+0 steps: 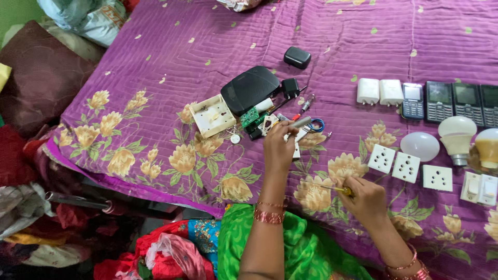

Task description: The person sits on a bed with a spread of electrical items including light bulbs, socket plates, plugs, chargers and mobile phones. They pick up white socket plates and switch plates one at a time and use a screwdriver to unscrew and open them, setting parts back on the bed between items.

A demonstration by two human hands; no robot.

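Observation:
My left hand (279, 148) is closed on a small white part (296, 140) with a silver cylindrical piece (300, 123) sticking out near the fingertips. My right hand (367, 199) grips a screwdriver with a yellow handle (342, 190), its thin shaft (319, 185) pointing left over the purple floral bedspread (155, 78). Just beyond the left hand lie a green circuit board (249, 116), an open white plastic casing (211, 115), a black oval device (250, 89) and small loose parts.
A black adapter (290, 87) and a small black case (297, 57) lie farther back. To the right are two white chargers (379, 91), several keypad phones (438, 101), bulbs (456, 133), white sockets (405, 167) and switches (479, 188). Clothes pile at the left edge.

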